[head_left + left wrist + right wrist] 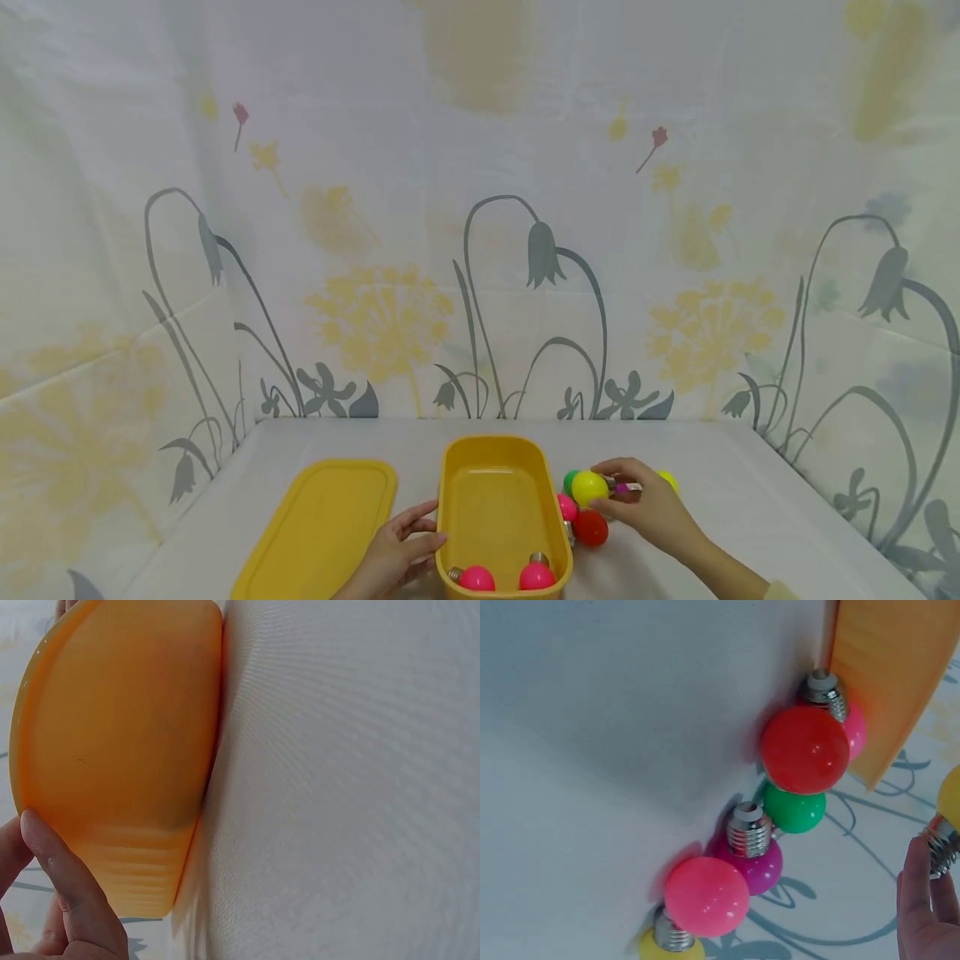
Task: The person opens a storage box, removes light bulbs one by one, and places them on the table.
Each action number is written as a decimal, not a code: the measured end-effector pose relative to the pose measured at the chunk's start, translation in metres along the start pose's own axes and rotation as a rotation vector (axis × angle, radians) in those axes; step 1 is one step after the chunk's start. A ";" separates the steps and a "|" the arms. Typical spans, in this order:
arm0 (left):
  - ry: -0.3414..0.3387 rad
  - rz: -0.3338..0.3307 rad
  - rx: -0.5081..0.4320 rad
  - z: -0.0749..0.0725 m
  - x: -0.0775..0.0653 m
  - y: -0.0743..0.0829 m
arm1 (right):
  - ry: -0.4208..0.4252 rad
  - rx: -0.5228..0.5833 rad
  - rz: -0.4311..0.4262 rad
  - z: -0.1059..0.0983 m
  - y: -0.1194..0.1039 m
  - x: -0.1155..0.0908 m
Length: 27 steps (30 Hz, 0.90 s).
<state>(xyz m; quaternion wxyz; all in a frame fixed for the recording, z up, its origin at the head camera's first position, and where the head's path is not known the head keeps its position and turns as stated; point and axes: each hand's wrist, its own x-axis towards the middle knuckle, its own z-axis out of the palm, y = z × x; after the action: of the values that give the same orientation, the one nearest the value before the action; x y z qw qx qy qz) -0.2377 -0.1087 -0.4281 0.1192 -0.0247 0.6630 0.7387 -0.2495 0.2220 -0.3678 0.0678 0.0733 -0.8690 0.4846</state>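
Note:
A yellow open box point(495, 500) stands on the table, with two pink light bulbs point(537, 577) lying at its near end. My left hand point(397, 550) touches the box's left side, thumb and fingers spread along the rim; the thumb shows against the outer wall in the left wrist view. To the right of the box, my right hand point(654, 510) pinches a yellow light bulb point(590, 489) by its metal screw base, raised above the table. Near that hand lie a red bulb point(806, 750), a green bulb point(795, 810), a purple bulb point(759, 868) and a pink bulb point(706, 897).
A flat yellow lid point(318, 525) lies to the left of the box. Another yellow bulb point(671, 951) lies at the end of the loose group, and a second pink bulb point(857, 731) sits against the box. Behind the table hangs a flower-patterned cloth point(495, 250).

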 end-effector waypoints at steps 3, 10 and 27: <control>0.008 -0.003 0.001 0.000 0.001 0.001 | 0.036 -0.074 0.025 -0.003 0.006 -0.001; 0.005 -0.004 0.002 -0.001 0.000 0.001 | 0.064 -0.191 0.065 -0.008 0.022 -0.006; -0.014 0.000 -0.006 -0.001 0.001 -0.001 | 0.039 -0.281 0.168 -0.008 0.049 -0.006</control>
<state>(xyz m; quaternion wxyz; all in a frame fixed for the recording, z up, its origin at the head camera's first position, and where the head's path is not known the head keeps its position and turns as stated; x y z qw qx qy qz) -0.2385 -0.1096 -0.4291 0.1239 -0.0199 0.6600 0.7407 -0.2529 0.2548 -0.4053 0.0537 -0.0193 -0.9299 0.3634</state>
